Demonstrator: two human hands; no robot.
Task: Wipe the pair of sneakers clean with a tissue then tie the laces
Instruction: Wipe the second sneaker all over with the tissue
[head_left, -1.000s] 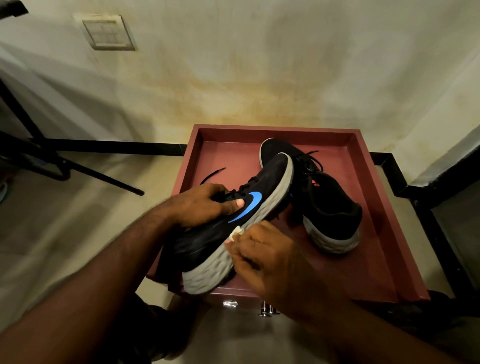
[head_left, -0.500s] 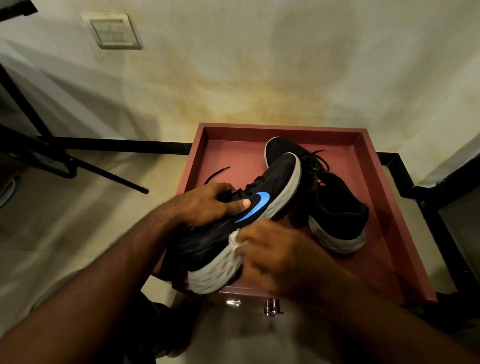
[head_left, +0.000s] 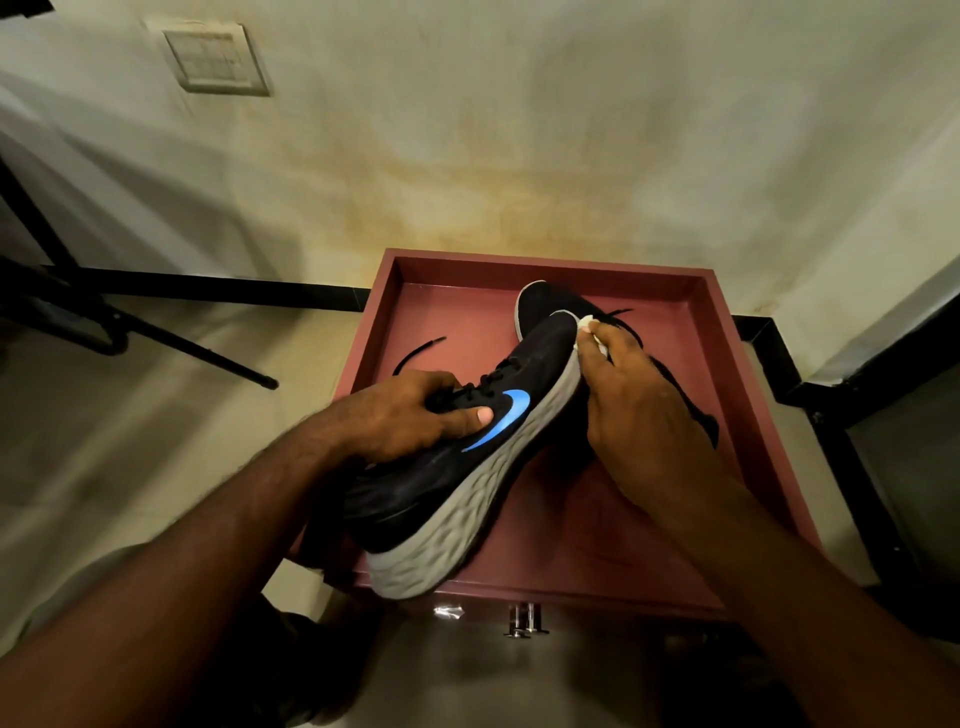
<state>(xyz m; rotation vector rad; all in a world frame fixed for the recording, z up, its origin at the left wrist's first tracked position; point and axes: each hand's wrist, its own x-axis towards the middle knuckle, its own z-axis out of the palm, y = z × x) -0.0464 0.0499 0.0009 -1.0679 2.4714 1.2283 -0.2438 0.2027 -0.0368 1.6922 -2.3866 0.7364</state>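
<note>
The person's left hand (head_left: 415, 415) has a firm grip round the upper of a black sneaker (head_left: 467, 467) with a blue swoosh, thumb pressed flat on its side near the laces. The shoe is tipped on its side over the front of a reddish-brown table (head_left: 717, 374) with a raised rim, its pale grey sole turned to the right and its heel hanging past the table's near edge. The right hand (head_left: 639, 415) pinches a small white tissue (head_left: 589, 327) in a narrow grip and presses it against the toe end of that sole. The second sneaker (head_left: 540, 306) lies on the table behind, mostly hidden by the right hand. A loose black lace end (head_left: 421, 349) trails on the table to the left.
</note>
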